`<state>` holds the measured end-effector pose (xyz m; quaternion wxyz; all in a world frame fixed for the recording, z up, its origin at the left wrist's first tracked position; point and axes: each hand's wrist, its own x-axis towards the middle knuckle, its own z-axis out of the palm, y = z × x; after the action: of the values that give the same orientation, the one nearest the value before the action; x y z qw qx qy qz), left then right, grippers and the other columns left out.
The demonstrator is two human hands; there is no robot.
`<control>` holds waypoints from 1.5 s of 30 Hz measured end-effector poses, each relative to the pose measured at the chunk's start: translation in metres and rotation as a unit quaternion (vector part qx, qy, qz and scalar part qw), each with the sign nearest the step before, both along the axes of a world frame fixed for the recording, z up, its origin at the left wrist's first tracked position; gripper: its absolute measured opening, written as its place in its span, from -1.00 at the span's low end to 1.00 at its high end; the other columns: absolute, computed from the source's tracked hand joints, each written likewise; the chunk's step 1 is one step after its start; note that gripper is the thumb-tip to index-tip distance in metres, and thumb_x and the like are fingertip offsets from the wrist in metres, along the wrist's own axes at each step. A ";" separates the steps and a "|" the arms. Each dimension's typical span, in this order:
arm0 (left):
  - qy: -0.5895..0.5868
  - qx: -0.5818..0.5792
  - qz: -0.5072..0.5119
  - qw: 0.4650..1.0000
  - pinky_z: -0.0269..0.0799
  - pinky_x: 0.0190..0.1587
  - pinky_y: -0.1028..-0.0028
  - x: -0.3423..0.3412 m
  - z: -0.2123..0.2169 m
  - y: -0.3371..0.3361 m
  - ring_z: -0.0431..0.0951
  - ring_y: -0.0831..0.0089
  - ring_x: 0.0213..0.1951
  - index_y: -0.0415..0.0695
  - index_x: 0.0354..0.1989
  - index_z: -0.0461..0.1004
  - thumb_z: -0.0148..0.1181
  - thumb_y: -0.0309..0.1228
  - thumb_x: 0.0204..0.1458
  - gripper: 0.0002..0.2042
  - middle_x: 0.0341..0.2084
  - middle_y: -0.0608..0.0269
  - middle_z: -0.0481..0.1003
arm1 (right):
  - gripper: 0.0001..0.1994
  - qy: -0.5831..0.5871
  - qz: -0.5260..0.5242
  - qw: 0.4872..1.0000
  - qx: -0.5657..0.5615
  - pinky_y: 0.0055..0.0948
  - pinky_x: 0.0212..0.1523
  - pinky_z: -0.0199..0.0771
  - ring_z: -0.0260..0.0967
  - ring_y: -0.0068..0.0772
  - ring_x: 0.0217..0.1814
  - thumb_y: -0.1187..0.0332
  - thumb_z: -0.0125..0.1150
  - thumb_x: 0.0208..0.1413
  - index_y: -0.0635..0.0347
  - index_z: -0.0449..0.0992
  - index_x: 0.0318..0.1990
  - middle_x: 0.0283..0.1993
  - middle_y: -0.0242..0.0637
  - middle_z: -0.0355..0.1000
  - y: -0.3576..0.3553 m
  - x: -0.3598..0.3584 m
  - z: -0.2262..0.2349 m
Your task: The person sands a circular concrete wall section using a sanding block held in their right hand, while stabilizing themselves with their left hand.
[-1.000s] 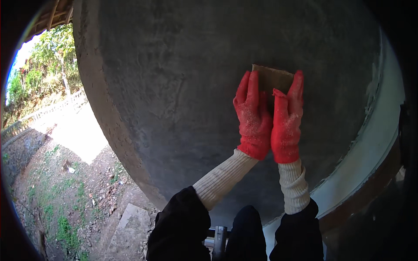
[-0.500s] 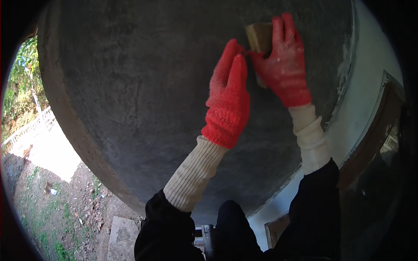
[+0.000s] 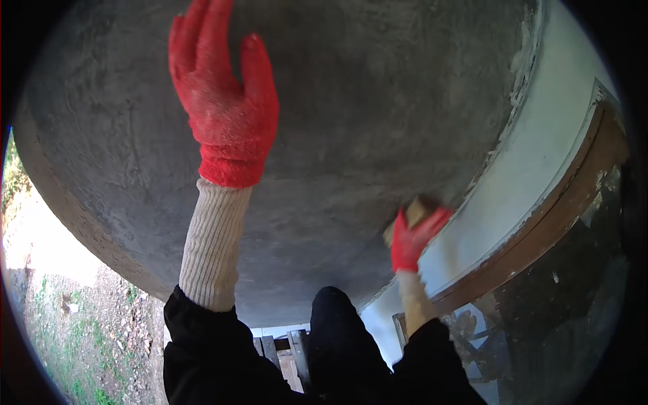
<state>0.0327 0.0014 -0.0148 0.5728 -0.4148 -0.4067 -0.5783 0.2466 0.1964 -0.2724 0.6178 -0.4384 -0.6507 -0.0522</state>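
Note:
A broad grey plastered wall (image 3: 324, 135) fills the middle of the view. My left hand (image 3: 226, 94), in a red coated glove with a long ribbed cream cuff, is raised at the upper left with its fingers apart. It holds nothing; whether the palm touches the plaster cannot be made out. Low on the right, beside the plaster's edge, my right hand (image 3: 410, 243) wears a matching red glove. Its fingers are closed round a tan block (image 3: 420, 208) at the plaster surface. Motion blurs this hand, and the block's exact kind is unclear.
A pale wall strip (image 3: 540, 155) and a brown wooden frame (image 3: 526, 256) curve along the right. Below me are wooden slats (image 3: 297, 354) and my dark-clothed knee (image 3: 334, 324). Rubble-strewn ground (image 3: 101, 337) lies at lower left, beyond the plaster's edge.
My right hand has swept down with the tan block, from the upper right to low beside the pale strip. My left hand has moved up and left, its fingers spreading. The view has shifted slightly.

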 end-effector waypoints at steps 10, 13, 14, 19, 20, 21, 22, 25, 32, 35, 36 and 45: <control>-0.016 -0.120 0.266 0.956 -0.23 0.41 0.01 -0.020 -0.013 0.022 0.04 -0.07 0.39 -0.07 0.30 0.30 0.06 -0.23 0.22 -0.52 0.34 0.09 0.21 | -0.26 -0.041 0.102 0.976 0.189 0.08 0.17 0.27 0.14 0.39 0.25 0.16 0.41 -0.08 0.36 0.18 0.17 0.27 0.27 0.11 0.044 0.033 0.245; 0.006 -0.102 0.242 0.965 -0.21 0.41 0.04 -0.021 -0.016 0.031 0.05 -0.07 0.38 -0.06 0.30 0.31 0.06 -0.24 0.23 -0.53 0.34 0.10 0.22 | -0.24 -0.007 0.117 0.974 0.195 0.08 0.17 0.28 0.15 0.39 0.24 0.16 0.44 -0.09 0.36 0.17 0.18 0.26 0.26 0.12 0.057 0.038 0.264; 0.015 -0.102 0.235 0.966 -0.19 0.41 0.06 -0.021 -0.018 0.034 0.05 -0.06 0.38 -0.05 0.30 0.31 0.05 -0.25 0.24 -0.54 0.34 0.10 0.22 | -0.22 0.003 0.107 0.974 0.197 0.07 0.20 0.26 0.13 0.38 0.27 0.16 0.45 -0.11 0.35 0.17 0.21 0.28 0.25 0.11 0.062 0.038 0.262; 0.028 -0.112 0.250 0.961 -0.15 0.40 0.09 -0.024 -0.020 0.023 0.05 -0.05 0.38 -0.07 0.29 0.32 0.05 -0.26 0.24 -0.55 0.34 0.09 0.22 | -0.04 -0.001 0.044 0.999 0.023 0.09 0.41 -0.05 -0.14 0.40 0.46 0.09 0.49 -0.15 0.42 0.07 0.31 0.44 0.38 -0.15 0.055 0.027 0.063; 0.030 -0.112 0.245 0.962 -0.13 0.40 0.10 -0.019 -0.020 0.027 0.05 -0.04 0.38 -0.08 0.29 0.33 0.05 -0.26 0.24 -0.55 0.34 0.08 0.22 | -0.01 -0.047 0.006 0.999 0.023 0.16 0.40 -0.05 -0.14 0.43 0.45 0.08 0.51 -0.17 0.41 0.04 0.33 0.44 0.38 -0.15 0.050 0.034 0.010; 0.030 -0.105 0.236 0.966 -0.13 0.40 0.10 -0.012 -0.016 0.031 0.05 -0.04 0.38 -0.08 0.29 0.33 0.05 -0.26 0.24 -0.55 0.34 0.08 0.22 | 0.01 -0.039 0.016 0.999 0.017 0.19 0.38 -0.04 -0.12 0.44 0.44 0.07 0.51 -0.18 0.41 0.03 0.34 0.44 0.38 -0.16 0.055 0.042 -0.045; 0.023 -0.100 0.228 0.968 -0.12 0.40 0.10 -0.010 -0.016 0.036 0.06 -0.05 0.38 -0.08 0.28 0.33 0.05 -0.26 0.24 -0.56 0.33 0.08 0.23 | 0.04 -0.032 0.026 0.999 0.005 0.23 0.37 -0.03 -0.11 0.45 0.43 0.07 0.52 -0.20 0.40 0.01 0.34 0.44 0.37 -0.16 0.060 0.047 -0.081; 0.025 -0.095 0.236 0.967 -0.10 0.40 0.10 -0.016 -0.017 0.033 0.06 -0.04 0.38 -0.08 0.28 0.34 0.05 -0.26 0.24 -0.56 0.32 0.09 0.25 | 0.05 -0.073 0.058 0.994 0.052 0.26 0.34 0.00 -0.07 0.46 0.41 0.07 0.53 -0.21 0.39 -0.01 0.36 0.44 0.37 -0.17 0.062 0.048 -0.068; 0.037 -0.099 0.266 0.958 -0.06 0.38 0.11 -0.017 -0.017 0.031 0.08 -0.03 0.37 -0.08 0.27 0.35 0.06 -0.28 0.24 -0.57 0.31 0.08 0.26 | -0.08 -0.014 0.097 0.983 0.152 0.04 0.36 0.07 -0.01 0.34 0.40 0.10 0.44 -0.08 0.40 0.07 0.34 0.41 0.33 -0.05 0.064 0.046 0.215; 0.033 -0.097 0.246 0.964 -0.06 0.38 0.11 -0.016 -0.017 0.032 0.08 -0.03 0.36 -0.08 0.27 0.35 0.06 -0.29 0.24 -0.57 0.31 0.08 0.27 | -0.07 0.001 0.092 0.988 0.125 0.04 0.37 0.05 0.00 0.34 0.39 0.08 0.43 -0.07 0.42 0.05 0.34 0.39 0.33 -0.03 0.063 0.044 0.215; 0.032 -0.097 0.247 0.964 -0.06 0.38 0.11 -0.016 -0.019 0.034 0.08 -0.03 0.36 -0.08 0.27 0.35 0.06 -0.29 0.24 -0.57 0.31 0.08 0.27 | -0.06 0.016 0.058 0.991 0.117 0.04 0.38 0.03 -0.02 0.34 0.41 0.08 0.43 -0.07 0.43 0.05 0.34 0.40 0.33 -0.04 0.073 0.043 0.179; 0.026 -0.123 0.266 0.956 -0.10 0.40 0.10 -0.023 -0.020 0.024 0.05 -0.07 0.38 -0.08 0.28 0.34 0.07 -0.30 0.23 -0.56 0.32 0.09 0.24 | 0.00 -0.031 0.090 0.990 -0.102 0.09 0.48 -0.22 -0.30 0.29 0.55 0.04 0.40 -0.03 0.44 -0.06 0.40 0.49 0.31 -0.24 0.034 0.037 -0.070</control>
<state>0.0097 0.0252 -0.0352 0.6610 -0.3740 -0.5552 -0.3390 0.2836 0.2303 -0.3421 0.5519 -0.4367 -0.7081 0.0568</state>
